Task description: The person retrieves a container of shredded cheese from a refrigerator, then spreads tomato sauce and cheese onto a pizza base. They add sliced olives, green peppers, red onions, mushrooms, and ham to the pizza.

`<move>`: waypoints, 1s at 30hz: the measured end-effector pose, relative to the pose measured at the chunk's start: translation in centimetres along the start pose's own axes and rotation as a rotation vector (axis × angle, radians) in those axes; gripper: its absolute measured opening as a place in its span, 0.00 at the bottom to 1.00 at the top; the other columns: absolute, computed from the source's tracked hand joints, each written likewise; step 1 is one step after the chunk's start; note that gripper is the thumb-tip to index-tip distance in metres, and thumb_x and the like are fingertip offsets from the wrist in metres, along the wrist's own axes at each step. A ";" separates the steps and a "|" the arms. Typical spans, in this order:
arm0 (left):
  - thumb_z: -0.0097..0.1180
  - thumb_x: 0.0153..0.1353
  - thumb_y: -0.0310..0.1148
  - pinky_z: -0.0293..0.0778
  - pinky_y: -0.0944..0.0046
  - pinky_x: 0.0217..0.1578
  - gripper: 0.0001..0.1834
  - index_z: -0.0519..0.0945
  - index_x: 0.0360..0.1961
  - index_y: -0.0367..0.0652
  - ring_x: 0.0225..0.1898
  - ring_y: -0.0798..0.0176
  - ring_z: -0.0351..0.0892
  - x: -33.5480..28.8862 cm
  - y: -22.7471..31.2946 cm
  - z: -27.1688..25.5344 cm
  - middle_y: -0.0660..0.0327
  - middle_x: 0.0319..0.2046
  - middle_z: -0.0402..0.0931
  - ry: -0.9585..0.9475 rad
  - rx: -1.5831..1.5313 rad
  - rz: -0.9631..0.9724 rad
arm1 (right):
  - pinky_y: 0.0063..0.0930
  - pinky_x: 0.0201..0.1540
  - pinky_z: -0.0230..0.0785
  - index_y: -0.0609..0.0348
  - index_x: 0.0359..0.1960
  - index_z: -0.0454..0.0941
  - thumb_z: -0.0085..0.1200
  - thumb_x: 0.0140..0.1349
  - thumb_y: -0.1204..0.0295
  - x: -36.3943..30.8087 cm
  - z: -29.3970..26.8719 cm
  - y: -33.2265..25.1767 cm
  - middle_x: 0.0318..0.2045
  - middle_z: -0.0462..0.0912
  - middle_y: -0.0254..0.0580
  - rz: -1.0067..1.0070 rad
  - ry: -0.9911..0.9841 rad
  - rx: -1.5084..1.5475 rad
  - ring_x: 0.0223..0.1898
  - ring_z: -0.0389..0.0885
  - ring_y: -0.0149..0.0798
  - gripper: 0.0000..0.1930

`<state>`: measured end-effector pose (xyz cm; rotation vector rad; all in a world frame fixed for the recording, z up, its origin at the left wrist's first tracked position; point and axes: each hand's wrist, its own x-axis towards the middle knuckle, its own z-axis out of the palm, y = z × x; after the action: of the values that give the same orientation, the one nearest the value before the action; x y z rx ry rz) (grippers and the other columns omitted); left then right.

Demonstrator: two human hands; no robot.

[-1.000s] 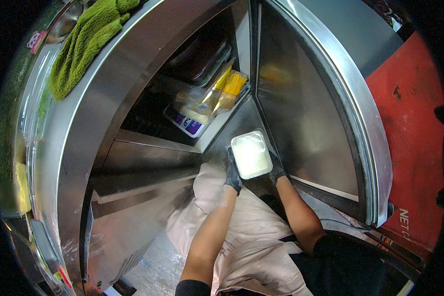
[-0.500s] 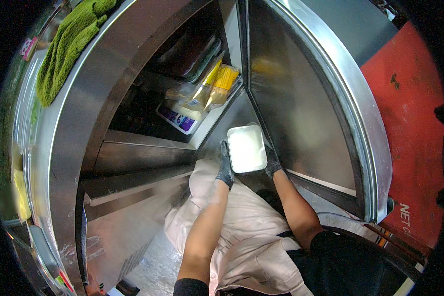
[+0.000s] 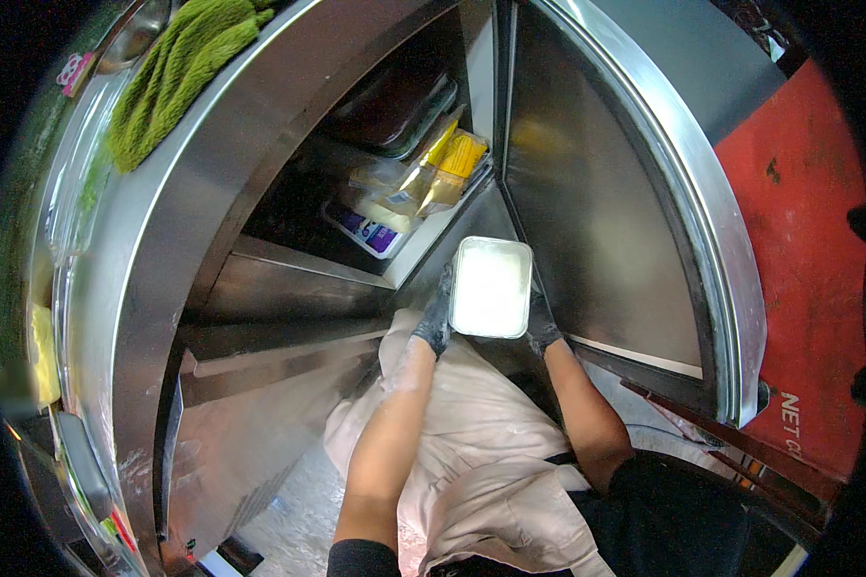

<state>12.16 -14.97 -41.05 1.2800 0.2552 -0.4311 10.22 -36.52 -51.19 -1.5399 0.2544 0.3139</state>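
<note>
White-filled tub (image 3: 491, 287) just left of swung-out steel door (image 3: 606, 207). Left hand (image 3: 435, 319) and right hand (image 3: 542, 324), dark-gloved, hold tub's opposite sides, likely for balance; grip partly hidden, hard to make out. Yellow packets (image 3: 462, 154) farther left, inside cabinet (image 3: 178, 202).

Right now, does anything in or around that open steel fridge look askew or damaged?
Yes, slightly: the yellow-and-clear plastic packets lie askew, partly over a purple-labelled white tray. The red panel has a dark blemish, perhaps chipped paint. The rectangular container between the gloved left hand and right hand shows no obvious damage.
</note>
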 end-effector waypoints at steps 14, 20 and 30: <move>0.50 0.75 0.51 0.68 0.63 0.62 0.28 0.71 0.71 0.51 0.63 0.70 0.71 -8.4 9.8 -2.0 0.68 0.63 0.74 0.349 -0.307 0.042 | 0.33 0.44 0.80 0.75 0.67 0.66 0.68 0.60 0.60 1.6 6.7 -12.8 0.50 0.83 0.57 0.111 -0.201 -0.019 0.46 0.85 0.41 0.39; 0.43 0.79 0.42 0.56 0.61 0.71 0.28 0.64 0.74 0.43 0.70 0.62 0.65 -11.6 10.3 -2.3 0.62 0.72 0.65 0.412 -0.217 0.283 | 0.33 0.35 0.77 0.71 0.46 0.81 0.65 0.62 0.63 3.6 9.5 -14.5 0.34 0.86 0.46 -0.117 -0.267 -0.280 0.33 0.84 0.37 0.20; 0.51 0.70 0.36 0.58 0.45 0.72 0.28 0.69 0.70 0.39 0.72 0.42 0.64 -25.9 19.8 0.7 0.45 0.69 0.67 0.595 1.116 0.907 | 0.37 0.31 0.82 0.64 0.50 0.83 0.58 0.66 0.69 6.2 9.4 -18.7 0.38 0.88 0.45 -0.118 -0.527 -0.292 0.32 0.88 0.40 0.15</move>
<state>-2.16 -6.90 -12.90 2.4157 -0.1346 0.7257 22.35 -26.99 -35.71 -1.6873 -0.3073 0.6697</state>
